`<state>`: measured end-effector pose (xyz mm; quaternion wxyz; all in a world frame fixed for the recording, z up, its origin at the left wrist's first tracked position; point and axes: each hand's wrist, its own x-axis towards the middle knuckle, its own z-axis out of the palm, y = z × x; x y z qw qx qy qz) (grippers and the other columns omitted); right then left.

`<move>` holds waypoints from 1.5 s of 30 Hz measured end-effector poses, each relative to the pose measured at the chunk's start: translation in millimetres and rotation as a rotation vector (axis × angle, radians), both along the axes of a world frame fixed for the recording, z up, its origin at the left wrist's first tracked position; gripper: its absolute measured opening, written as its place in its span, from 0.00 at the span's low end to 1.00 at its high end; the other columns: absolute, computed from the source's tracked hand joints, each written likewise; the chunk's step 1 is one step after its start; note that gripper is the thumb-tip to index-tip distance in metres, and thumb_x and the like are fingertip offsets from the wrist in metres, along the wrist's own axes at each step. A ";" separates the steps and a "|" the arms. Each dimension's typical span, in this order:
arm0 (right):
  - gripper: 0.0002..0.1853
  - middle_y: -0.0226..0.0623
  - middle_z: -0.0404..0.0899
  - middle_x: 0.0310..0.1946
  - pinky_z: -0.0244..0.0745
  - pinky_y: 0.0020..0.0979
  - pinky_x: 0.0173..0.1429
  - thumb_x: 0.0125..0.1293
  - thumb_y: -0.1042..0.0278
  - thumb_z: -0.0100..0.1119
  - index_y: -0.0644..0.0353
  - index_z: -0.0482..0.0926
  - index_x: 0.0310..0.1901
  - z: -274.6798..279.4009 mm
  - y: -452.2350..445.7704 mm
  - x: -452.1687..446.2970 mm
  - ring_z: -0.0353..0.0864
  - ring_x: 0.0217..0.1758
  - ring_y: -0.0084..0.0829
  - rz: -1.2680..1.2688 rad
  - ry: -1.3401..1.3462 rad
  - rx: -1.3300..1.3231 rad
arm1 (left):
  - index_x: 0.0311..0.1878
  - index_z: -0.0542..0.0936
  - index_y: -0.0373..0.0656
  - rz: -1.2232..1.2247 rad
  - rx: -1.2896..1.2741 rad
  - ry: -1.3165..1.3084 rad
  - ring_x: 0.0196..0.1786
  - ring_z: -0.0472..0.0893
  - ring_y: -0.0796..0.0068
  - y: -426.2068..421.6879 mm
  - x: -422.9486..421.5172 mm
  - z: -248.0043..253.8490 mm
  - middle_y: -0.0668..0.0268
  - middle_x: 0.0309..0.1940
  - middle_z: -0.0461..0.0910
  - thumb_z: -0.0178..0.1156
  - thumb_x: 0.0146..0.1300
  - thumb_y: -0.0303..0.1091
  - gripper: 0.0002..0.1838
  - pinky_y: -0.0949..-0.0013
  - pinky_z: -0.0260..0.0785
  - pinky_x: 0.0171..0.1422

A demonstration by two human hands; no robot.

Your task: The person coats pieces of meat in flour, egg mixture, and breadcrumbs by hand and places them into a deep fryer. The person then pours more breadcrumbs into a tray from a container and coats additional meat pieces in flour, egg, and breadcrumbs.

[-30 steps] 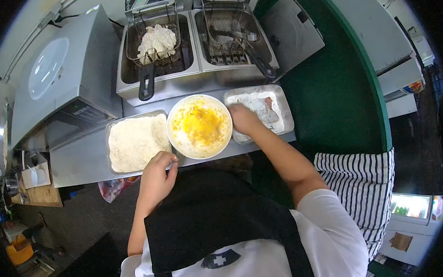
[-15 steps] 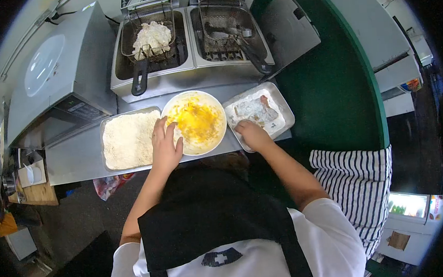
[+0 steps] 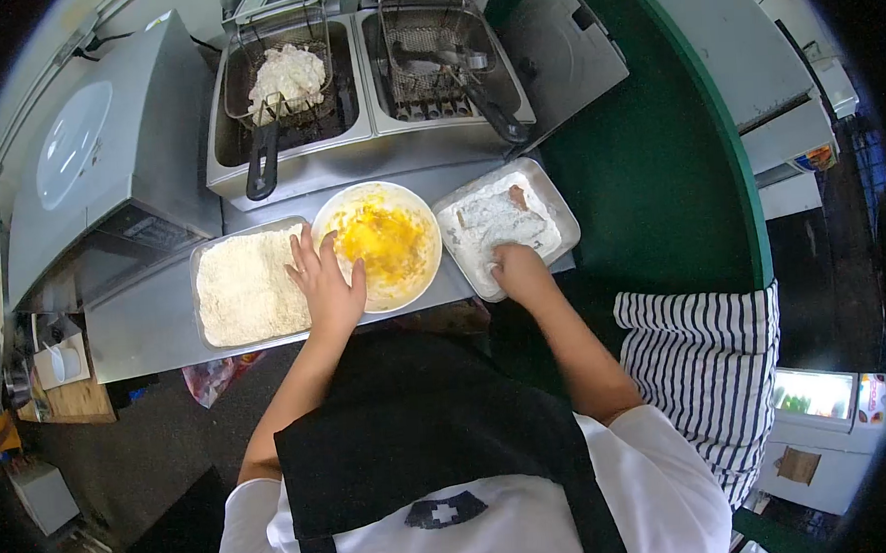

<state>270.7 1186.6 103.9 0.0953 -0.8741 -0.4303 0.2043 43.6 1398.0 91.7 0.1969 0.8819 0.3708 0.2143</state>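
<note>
My left hand [image 3: 329, 284] has its fingers spread over the gap between a tray of pale crumbs [image 3: 248, 287] and a white bowl [image 3: 382, 246] of yellow, egg-like mixture. Nothing is in that hand. My right hand [image 3: 523, 274] reaches into the near part of a metal tray [image 3: 568, 232] of white flour, its fingers pressed together in the flour. What those fingers hold, if anything, is hidden. A flour-coated piece [image 3: 501, 220] lies in the same tray, beyond my fingertips, with a pinkish part showing.
Behind the bowl stands a double fryer [image 3: 376, 145]. Its left basket [image 3: 263, 161] holds a pale battered mass; tongs [image 3: 442, 58] lie in the right one. A grey appliance [image 3: 145, 142] stands at the left, a green partition [image 3: 648, 166] at the right. A striped cloth [image 3: 704, 383] hangs lower right.
My left hand has risen from the crumb tray's near edge to beside the bowl, and its fingers have spread. My right hand has moved from the flour tray's left side to its near part.
</note>
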 end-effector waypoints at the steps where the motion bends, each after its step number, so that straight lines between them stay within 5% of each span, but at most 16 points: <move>1: 0.14 0.52 0.82 0.42 0.75 0.45 0.56 0.57 0.69 0.60 0.66 0.82 0.42 11.3 1.3 -6.9 0.81 0.48 0.50 -0.085 -0.033 -0.082 | 0.63 0.67 0.40 -0.006 0.010 0.001 0.76 0.44 0.37 0.3 0.0 -0.9 0.47 0.73 0.49 0.63 0.58 0.38 0.30 0.24 0.37 0.70; 5: 0.14 0.50 0.83 0.38 0.77 0.47 0.51 0.59 0.65 0.58 0.65 0.82 0.41 0.9 17.1 -24.4 0.83 0.43 0.51 -0.073 -0.110 -0.397 | 0.63 0.67 0.40 -0.033 0.012 -0.005 0.76 0.43 0.38 -0.6 0.4 0.4 0.46 0.73 0.49 0.62 0.58 0.38 0.29 0.25 0.37 0.71; 8: 0.15 0.51 0.83 0.37 0.77 0.47 0.50 0.59 0.64 0.56 0.65 0.82 0.42 -38.3 11.5 -26.3 0.83 0.42 0.51 -0.309 -0.129 -0.143 | 0.62 0.68 0.40 -0.041 0.021 -0.007 0.76 0.44 0.38 -0.5 -1.1 1.1 0.46 0.73 0.49 0.62 0.58 0.37 0.29 0.26 0.37 0.71; 16: 0.21 0.55 0.82 0.44 0.76 0.45 0.53 0.51 0.64 0.64 0.60 0.83 0.48 -31.3 -6.4 50.1 0.82 0.47 0.53 -0.417 -0.054 0.211 | 0.61 0.70 0.39 -0.055 0.026 -0.017 0.76 0.44 0.38 -0.2 -2.1 1.7 0.46 0.73 0.50 0.62 0.58 0.37 0.28 0.28 0.37 0.72; 19: 0.19 0.54 0.82 0.44 0.76 0.44 0.53 0.51 0.63 0.63 0.61 0.84 0.46 -20.4 6.8 63.3 0.82 0.48 0.51 -0.497 -0.297 -0.015 | 0.60 0.71 0.39 -0.057 0.036 -0.008 0.76 0.45 0.38 0.7 -2.1 1.9 0.46 0.72 0.50 0.62 0.57 0.37 0.27 0.28 0.37 0.72; 22: 0.21 0.55 0.81 0.47 0.76 0.44 0.53 0.51 0.63 0.63 0.63 0.81 0.48 -40.6 13.1 72.0 0.81 0.49 0.52 -0.307 -0.387 -0.094 | 0.60 0.71 0.39 -0.056 0.036 -0.004 0.76 0.46 0.38 1.3 -2.4 2.2 0.46 0.72 0.51 0.62 0.56 0.36 0.27 0.28 0.38 0.72; 28: 0.23 0.46 0.83 0.43 0.76 0.33 0.47 0.51 0.71 0.64 0.71 0.78 0.50 -49.9 7.1 91.3 0.82 0.42 0.37 -0.443 0.165 0.296 | 0.59 0.72 0.38 -0.047 0.024 -0.012 0.76 0.46 0.37 1.1 -3.6 1.6 0.45 0.72 0.52 0.62 0.54 0.36 0.28 0.26 0.38 0.71; 31: 0.21 0.43 0.84 0.36 0.75 0.34 0.47 0.50 0.73 0.62 0.67 0.81 0.49 -26.8 -7.3 97.7 0.83 0.38 0.38 -0.402 0.183 0.510 | 0.58 0.72 0.38 -0.049 0.012 -0.018 0.76 0.46 0.37 1.0 -4.0 2.9 0.45 0.71 0.52 0.62 0.54 0.36 0.27 0.26 0.39 0.71; 35: 0.20 0.33 0.84 0.36 0.74 0.26 0.43 0.54 0.80 0.54 0.67 0.81 0.51 16.8 -11.4 88.0 0.80 0.36 0.22 -0.435 0.492 0.529 | 0.57 0.72 0.39 -0.058 0.012 -0.047 0.75 0.46 0.37 1.9 -5.0 0.8 0.45 0.71 0.52 0.62 0.55 0.36 0.26 0.25 0.38 0.71; 45: 0.21 0.37 0.83 0.44 0.74 0.26 0.50 0.57 0.83 0.50 0.69 0.78 0.54 85.9 -28.9 56.1 0.82 0.43 0.26 -0.547 0.670 0.669 | 0.55 0.74 0.40 -0.121 -0.076 -0.298 0.72 0.56 0.38 20.2 -39.6 12.5 0.46 0.69 0.57 0.59 0.61 0.32 0.18 0.38 0.46 0.73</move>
